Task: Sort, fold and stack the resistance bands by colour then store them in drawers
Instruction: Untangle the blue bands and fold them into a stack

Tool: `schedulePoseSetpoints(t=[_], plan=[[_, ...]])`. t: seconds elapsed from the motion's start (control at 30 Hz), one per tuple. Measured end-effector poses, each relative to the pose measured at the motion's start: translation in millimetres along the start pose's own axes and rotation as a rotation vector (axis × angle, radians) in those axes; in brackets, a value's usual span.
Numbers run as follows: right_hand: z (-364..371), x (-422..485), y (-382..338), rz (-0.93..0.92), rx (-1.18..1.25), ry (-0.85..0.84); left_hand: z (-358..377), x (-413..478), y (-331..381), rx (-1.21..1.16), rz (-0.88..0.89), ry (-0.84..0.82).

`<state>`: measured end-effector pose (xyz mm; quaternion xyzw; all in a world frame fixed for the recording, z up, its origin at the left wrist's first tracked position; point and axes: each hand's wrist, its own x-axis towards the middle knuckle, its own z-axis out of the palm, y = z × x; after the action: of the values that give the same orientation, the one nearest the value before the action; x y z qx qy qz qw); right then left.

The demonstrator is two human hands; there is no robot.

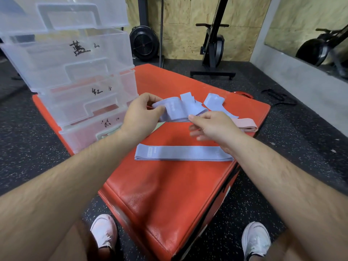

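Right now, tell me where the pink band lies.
In the head view the pink band lies flat at the right edge of the red mat, just right of the right hand and beside the loose blue bands.

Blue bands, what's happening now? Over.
Left hand grips, right hand pinches a blue band. Second blue band flat on red mat. Pink band aside, nothing blocking.

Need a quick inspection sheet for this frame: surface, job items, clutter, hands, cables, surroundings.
Surface: red padded box, drawer unit standing on its far left corner.
Job's things: held blue band lifted; flat blue band nearer; loose blue bands and pink band beyond.
Clutter: nothing seen.
Grippers: left hand grips, right hand pinches the held blue band.
Cables: black strap or cord on floor, cannot tell which.
Surroundings: gym machines, speckled floor.
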<state>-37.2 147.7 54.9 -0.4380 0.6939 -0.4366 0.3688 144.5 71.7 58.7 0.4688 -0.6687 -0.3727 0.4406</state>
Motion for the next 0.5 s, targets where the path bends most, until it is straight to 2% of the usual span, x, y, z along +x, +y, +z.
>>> schedulePoseSetpoints(t=[0.07,0.13,0.17,0.2,0.27,0.37,0.5], plan=[[-2.0,3.6,4.4,-0.004,-0.352,0.096,-4.1,-0.4,1.5,0.164,0.14,-0.018],[-3.4,9.0,8.5,-0.15,-0.639,0.273,-5.6,-0.6,0.9,0.324,0.239,-0.077],[-2.2,9.9,8.7,-0.271,-0.642,0.304,-5.3,-1.3,-0.3,0.363,0.263,-0.116],[0.4,10.1,7.9,-0.388,-0.601,0.263,-4.4,-3.2,-1.1,0.379,0.279,-0.152],[9.6,10.0,2.9,-0.561,-0.501,0.047,-2.4,-6.3,-1.6,0.392,0.316,-0.2],[25.1,12.8,-1.3,-0.591,-0.425,-0.167,-3.7,-5.3,-0.4,0.393,0.345,-0.23],[32.7,28.6,-0.4,-0.547,-0.449,-0.144,-12.4,-2.1,-0.1,0.375,0.332,-0.181]])
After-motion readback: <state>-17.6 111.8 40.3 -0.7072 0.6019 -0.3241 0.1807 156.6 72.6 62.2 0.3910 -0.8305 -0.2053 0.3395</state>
